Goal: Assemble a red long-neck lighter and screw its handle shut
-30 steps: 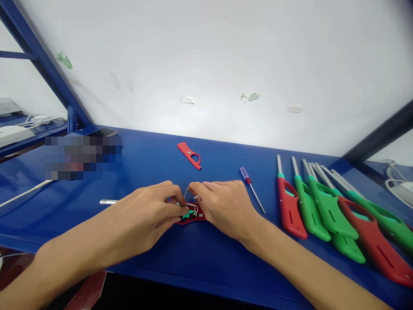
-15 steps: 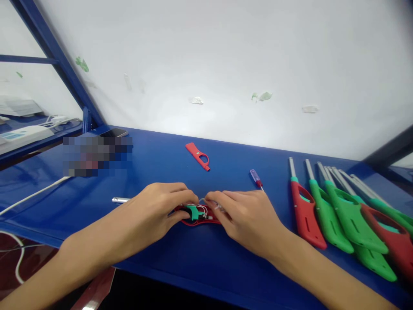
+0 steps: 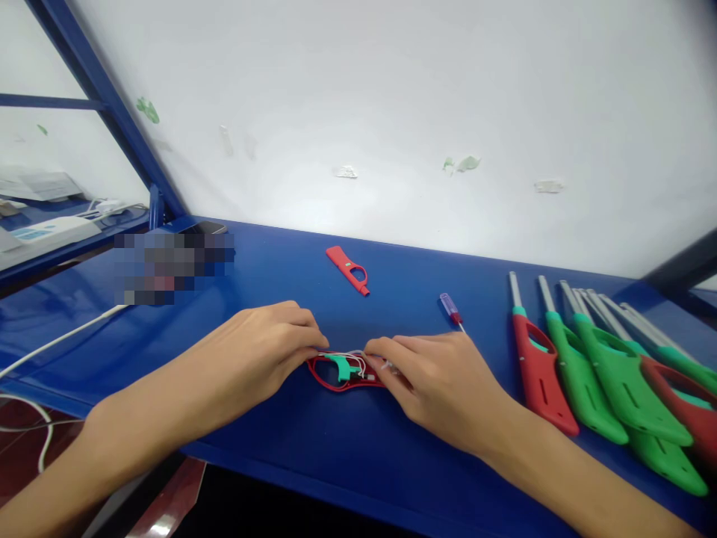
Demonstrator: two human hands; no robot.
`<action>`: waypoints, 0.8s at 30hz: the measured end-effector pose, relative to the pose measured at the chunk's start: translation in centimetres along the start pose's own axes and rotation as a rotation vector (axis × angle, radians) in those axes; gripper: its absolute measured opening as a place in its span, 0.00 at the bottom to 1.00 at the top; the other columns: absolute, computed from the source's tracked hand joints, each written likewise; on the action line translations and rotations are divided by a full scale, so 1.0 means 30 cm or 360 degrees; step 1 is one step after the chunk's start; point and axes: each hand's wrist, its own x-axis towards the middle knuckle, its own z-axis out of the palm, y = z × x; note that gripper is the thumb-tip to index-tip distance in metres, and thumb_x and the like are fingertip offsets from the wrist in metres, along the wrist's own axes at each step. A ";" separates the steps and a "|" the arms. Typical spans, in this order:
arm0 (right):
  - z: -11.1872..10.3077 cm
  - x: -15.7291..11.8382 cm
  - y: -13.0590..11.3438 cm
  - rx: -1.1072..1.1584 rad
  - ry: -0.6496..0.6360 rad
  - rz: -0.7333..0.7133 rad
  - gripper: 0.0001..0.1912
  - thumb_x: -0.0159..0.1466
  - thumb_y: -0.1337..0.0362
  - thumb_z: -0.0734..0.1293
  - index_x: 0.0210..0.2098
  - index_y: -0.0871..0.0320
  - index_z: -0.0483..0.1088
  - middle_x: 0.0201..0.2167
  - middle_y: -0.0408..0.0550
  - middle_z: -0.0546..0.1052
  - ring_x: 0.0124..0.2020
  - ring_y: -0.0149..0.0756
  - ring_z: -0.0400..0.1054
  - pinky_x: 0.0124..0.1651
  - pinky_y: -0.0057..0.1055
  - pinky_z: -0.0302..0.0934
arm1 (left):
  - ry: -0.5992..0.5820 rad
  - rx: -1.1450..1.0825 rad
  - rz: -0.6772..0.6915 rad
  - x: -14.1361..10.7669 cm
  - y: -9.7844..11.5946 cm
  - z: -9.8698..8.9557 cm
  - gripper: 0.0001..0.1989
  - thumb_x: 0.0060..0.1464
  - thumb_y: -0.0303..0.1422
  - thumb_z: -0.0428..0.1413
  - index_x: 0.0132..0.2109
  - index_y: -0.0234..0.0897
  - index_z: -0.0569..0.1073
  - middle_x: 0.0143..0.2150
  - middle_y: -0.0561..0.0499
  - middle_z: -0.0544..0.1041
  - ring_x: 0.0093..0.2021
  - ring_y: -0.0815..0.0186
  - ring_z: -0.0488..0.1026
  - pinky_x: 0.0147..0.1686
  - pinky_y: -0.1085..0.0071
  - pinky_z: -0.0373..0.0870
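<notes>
An opened red gas lighter (image 3: 334, 386) lies on the blue tabletop between my hands, its inside facing up. A green trigger (image 3: 343, 367) and thin white wires (image 3: 361, 365) show within the shell. My left hand (image 3: 274, 340) is closed, thumb and fingers pinched on the lighter's left end; the metal tube there is hidden. At the other end my right hand (image 3: 442, 377) is closed on the handle part, with a bit of white wire by its fingertips. The red cover half (image 3: 347, 270) lies apart, farther back. Beyond the right hand rests a screwdriver (image 3: 449, 308) with a clear purple handle.
Several assembled red and green lighters (image 3: 546, 381) are laid side by side at the right. At the back left are a phone (image 3: 210, 228) and a blurred patch, with a white cable (image 3: 67, 340). A white wall (image 3: 392, 112) closes off the back.
My left hand's thumb has come away from the trigger and its fingers now pinch the lighter's left end. My right hand stays at the handle. The view has shifted slightly.
</notes>
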 end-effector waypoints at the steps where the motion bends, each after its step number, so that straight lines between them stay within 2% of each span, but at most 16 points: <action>1: 0.000 0.000 0.000 0.0002 -0.0006 0.0002 0.09 0.73 0.66 0.64 0.42 0.54 0.77 0.28 0.39 0.83 0.24 0.32 0.75 0.26 0.36 0.40 | -0.0010 0.0006 -0.0003 0.000 -0.001 0.001 0.11 0.69 0.28 0.55 0.48 0.49 0.80 0.47 0.56 0.80 0.44 0.66 0.77 0.44 0.70 0.68; 5: 0.001 -0.001 -0.002 0.0009 -0.0024 0.0003 0.10 0.74 0.66 0.63 0.42 0.54 0.77 0.27 0.39 0.82 0.24 0.32 0.74 0.26 0.36 0.40 | -0.0048 0.0024 -0.0002 0.004 0.002 0.008 0.12 0.70 0.31 0.54 0.49 0.50 0.82 0.47 0.55 0.81 0.43 0.64 0.78 0.44 0.69 0.70; 12: 0.005 -0.002 -0.003 0.0012 -0.0031 -0.0002 0.09 0.73 0.66 0.63 0.42 0.55 0.77 0.28 0.40 0.83 0.24 0.33 0.75 0.26 0.36 0.40 | 0.0005 -0.0045 0.0015 0.012 0.011 0.009 0.14 0.68 0.27 0.54 0.47 0.48 0.83 0.44 0.52 0.82 0.39 0.65 0.80 0.44 0.72 0.73; 16: 0.008 -0.005 -0.002 0.0025 -0.0028 -0.0010 0.09 0.72 0.67 0.64 0.42 0.55 0.77 0.29 0.40 0.83 0.24 0.33 0.75 0.26 0.36 0.40 | -0.0026 -0.0065 0.0031 0.011 0.008 0.005 0.15 0.68 0.25 0.53 0.44 0.46 0.83 0.45 0.51 0.82 0.40 0.65 0.80 0.46 0.72 0.74; 24: 0.004 -0.005 -0.006 -0.0068 -0.0025 -0.0071 0.09 0.71 0.68 0.65 0.40 0.56 0.78 0.24 0.40 0.80 0.21 0.34 0.73 0.25 0.36 0.38 | -0.0047 -0.0071 0.0067 0.008 0.004 0.000 0.15 0.67 0.25 0.53 0.43 0.45 0.83 0.44 0.51 0.82 0.39 0.65 0.80 0.46 0.72 0.74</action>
